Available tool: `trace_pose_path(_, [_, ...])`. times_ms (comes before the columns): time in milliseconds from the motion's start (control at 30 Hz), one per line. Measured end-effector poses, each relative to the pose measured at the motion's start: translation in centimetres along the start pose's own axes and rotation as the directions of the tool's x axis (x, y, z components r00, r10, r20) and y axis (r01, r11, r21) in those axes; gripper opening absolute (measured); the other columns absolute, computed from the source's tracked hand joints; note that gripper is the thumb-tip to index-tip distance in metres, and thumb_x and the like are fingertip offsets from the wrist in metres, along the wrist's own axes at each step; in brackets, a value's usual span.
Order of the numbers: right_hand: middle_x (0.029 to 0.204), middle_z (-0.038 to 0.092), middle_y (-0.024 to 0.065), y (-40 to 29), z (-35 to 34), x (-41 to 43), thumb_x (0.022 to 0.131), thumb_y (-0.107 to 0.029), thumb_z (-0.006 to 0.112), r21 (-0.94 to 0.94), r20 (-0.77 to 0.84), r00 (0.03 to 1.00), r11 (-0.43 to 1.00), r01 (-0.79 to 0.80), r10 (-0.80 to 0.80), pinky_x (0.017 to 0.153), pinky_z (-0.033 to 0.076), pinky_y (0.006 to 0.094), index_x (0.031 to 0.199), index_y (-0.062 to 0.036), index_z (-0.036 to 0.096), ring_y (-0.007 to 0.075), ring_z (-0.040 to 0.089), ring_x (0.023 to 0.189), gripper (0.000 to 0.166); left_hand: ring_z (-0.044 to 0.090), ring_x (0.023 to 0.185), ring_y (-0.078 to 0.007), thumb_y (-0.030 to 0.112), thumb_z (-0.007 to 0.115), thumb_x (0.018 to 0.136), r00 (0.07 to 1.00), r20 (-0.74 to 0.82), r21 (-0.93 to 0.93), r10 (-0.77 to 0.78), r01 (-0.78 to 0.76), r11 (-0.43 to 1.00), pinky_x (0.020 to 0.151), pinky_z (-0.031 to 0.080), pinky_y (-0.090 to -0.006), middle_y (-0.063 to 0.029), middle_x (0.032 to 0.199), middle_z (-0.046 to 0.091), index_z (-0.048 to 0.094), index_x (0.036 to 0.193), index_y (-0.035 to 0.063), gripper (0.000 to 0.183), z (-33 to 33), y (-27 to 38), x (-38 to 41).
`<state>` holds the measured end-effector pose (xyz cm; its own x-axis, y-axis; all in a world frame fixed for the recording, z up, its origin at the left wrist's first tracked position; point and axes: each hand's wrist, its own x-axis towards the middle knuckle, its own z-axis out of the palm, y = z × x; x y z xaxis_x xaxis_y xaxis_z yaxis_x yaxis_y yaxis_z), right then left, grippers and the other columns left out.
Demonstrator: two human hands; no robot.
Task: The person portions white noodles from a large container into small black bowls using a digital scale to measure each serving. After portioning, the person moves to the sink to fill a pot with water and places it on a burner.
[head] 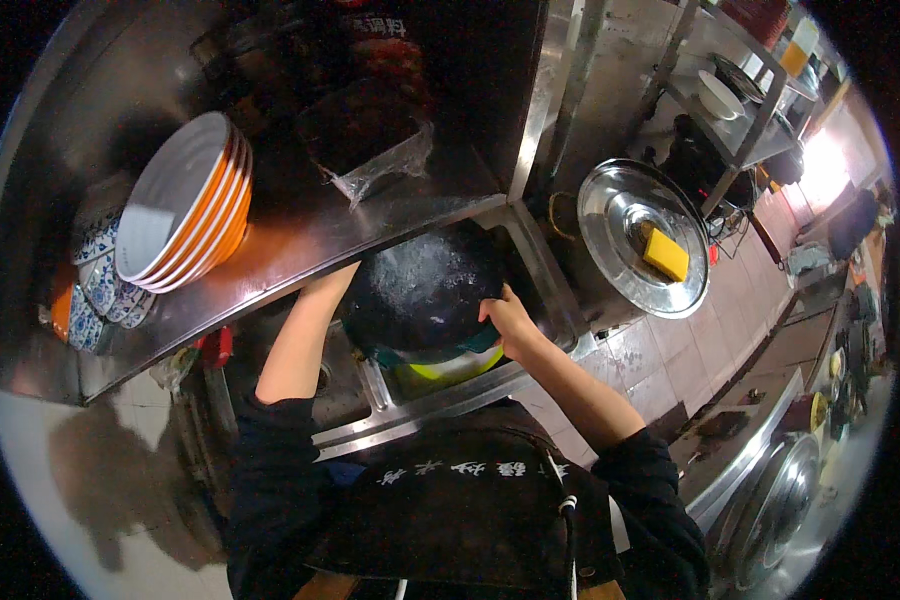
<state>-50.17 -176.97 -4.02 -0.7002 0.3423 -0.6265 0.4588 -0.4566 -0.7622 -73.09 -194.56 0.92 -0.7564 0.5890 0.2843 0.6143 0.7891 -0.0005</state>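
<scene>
A large dark round vessel, perhaps a wok or pot (431, 289), lies over the right basin of the metal sink (555, 270). My right hand (506, 322) grips its right edge, thumb on top. The left forearm reaches to the vessel's left side, but the left hand itself is out of view, hidden by the shelf edge and the vessel. Below the near edge of the vessel shows part of a bright yellow-green and white round thing (457, 367). The sink's left basin (337, 382) lies beside my left forearm.
Orange and white bowls (184, 202) are stacked on the metal shelf (285, 255), beside blue-patterned bowls (101, 281). Clear plastic wrap (390, 169) lies farther along. To the right, a round metal lid (600, 225) bears a yellow sponge (666, 256). A rack (765, 139) stands beyond.
</scene>
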Motion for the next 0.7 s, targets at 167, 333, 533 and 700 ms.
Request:
trace_pose_path(167, [0.121,0.053,0.0124,1.4,0.2,0.3,0.071,-0.002,0.052,0.043,-0.090,0.996,0.999,0.026,-0.022,0.086,0.044,0.0540,0.139,-0.0145,0.040,0.0339,0.050,0.110,0.070,0.056,0.109,-0.0326,0.040,0.057,0.095,0.999,-0.016,-0.040,0.045,-0.045,0.998,0.091,0.045,-0.0397,-0.0171,0.122,0.058,0.054,0.126,0.0021,0.049,0.4,-0.7,-0.1])
trace_pose_path(333, [0.100,0.054,0.0070,2.9,0.1,0.7,0.070,-0.002,0.052,0.046,-0.150,0.986,0.996,0.078,-0.071,0.066,0.043,0.0413,0.128,-0.0141,0.048,0.0253,0.052,0.088,0.060,0.054,0.114,-0.0320,0.041,0.056,0.095,0.997,-0.019,-0.072,0.073,-0.074,0.995,0.095,0.043,-0.0392,-0.0167,0.127,0.055,0.050,0.129,0.0011,0.053,0.7,-0.9,0.3])
trace_pose_path(533, [0.090,0.052,0.0035,2.4,1.4,-1.5,0.070,-0.003,0.053,0.071,-0.215,0.975,0.995,0.074,-0.057,0.058,0.037,0.0367,0.122,-0.0141,0.050,0.0214,0.050,0.077,0.053,0.050,0.120,-0.0312,0.042,0.056,0.096,0.996,-0.017,-0.107,0.090,-0.092,0.990,0.099,0.040,-0.0387,-0.0163,0.133,0.051,0.046,0.134,-0.0001,0.057,1.1,-1.3,0.2])
trace_pose_path(700, [0.094,0.054,0.0053,4.3,0.9,-0.8,0.072,-0.003,0.053,0.050,-0.229,0.964,0.988,0.147,-0.132,0.066,0.042,0.0366,0.126,-0.0118,0.048,0.0219,0.051,0.083,0.055,0.047,0.125,-0.0306,0.042,0.056,0.097,0.994,-0.017,-0.143,0.107,-0.108,0.984,0.103,0.038,-0.0382,-0.0159,0.139,0.047,0.043,0.138,-0.0011,0.061,1.3,-2.7,0.0])
